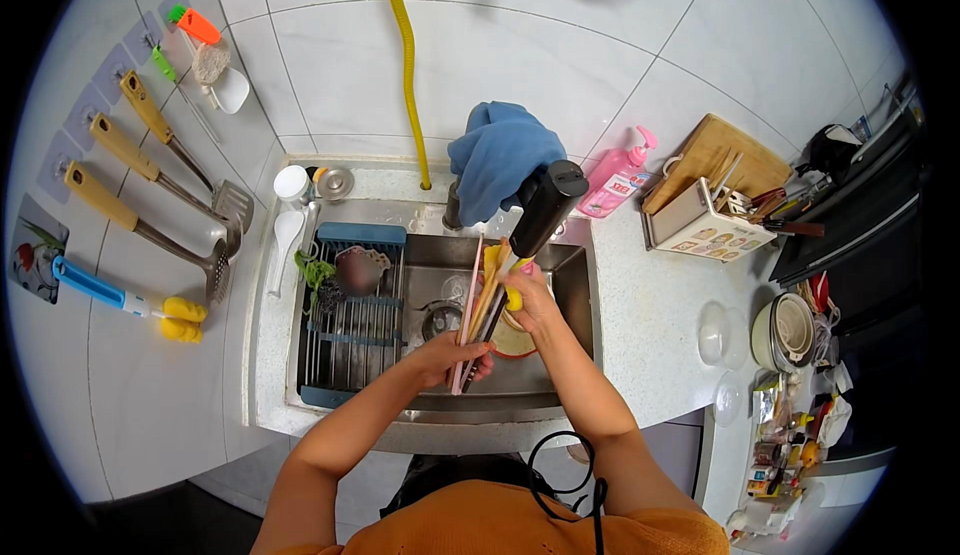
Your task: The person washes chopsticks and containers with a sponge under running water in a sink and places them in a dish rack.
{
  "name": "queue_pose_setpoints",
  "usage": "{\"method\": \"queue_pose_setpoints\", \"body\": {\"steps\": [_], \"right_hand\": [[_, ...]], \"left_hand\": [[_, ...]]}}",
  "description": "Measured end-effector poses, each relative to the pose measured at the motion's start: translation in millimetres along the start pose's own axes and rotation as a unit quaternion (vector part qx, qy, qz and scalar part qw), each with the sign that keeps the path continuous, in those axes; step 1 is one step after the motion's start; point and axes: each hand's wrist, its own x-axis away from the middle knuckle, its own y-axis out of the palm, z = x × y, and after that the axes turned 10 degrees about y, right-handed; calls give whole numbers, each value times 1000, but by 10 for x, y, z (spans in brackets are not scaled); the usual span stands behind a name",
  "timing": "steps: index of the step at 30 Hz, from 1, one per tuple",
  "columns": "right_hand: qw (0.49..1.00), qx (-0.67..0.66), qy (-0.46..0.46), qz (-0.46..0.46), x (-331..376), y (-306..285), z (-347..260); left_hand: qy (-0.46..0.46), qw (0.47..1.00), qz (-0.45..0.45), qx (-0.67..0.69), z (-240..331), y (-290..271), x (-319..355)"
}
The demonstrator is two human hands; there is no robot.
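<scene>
Over the sink (440, 415), my left hand (455, 360) grips the lower ends of a bundle of long chopsticks (470, 330), some pink, some wood-coloured, some dark. They stand tilted, upper ends fanned apart. My right hand (533, 298) is closed around a soft yellow and pink scrubbing sponge (514, 300), pressed against the upper part of the bundle. Its fingers are partly hidden, and I cannot tell sponge from cloth for certain. Below my right hand, a pale round dish with a red rim (514, 343) lies in the basin. The black tap (548, 210) reaches just above the chopsticks.
A blue-ended drying rack (352, 387) with greens spans the sink's left side. A blue cloth (505, 155) drapes behind the tap. Pink pump bottle (612, 180), cutting board (712, 160) and utensil holder (710, 223) stand right. Spatulas (150, 170) hang on the left wall.
</scene>
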Motion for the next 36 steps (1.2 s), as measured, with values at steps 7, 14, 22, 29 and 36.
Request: {"method": "queue_pose_setpoints", "body": {"steps": [7,14,22,29,36], "right_hand": [[982,-157,73,-73,43,-109,60],[966,-246,47,-70,21,-141,84],[958,-226,104,-144,145,-136,3],[985,-52,112,-122,221,-48,86],[994,68,65,61,20,-21,158]], "left_hand": [[7,998,10,-67,17,88,26],[19,992,12,-127,63,127,-10],[-2,998,-57,4,39,20,-79],[-33,995,-89,31,-5,16,-43],[-21,997,-64,-30,-6,113,-25]]}}
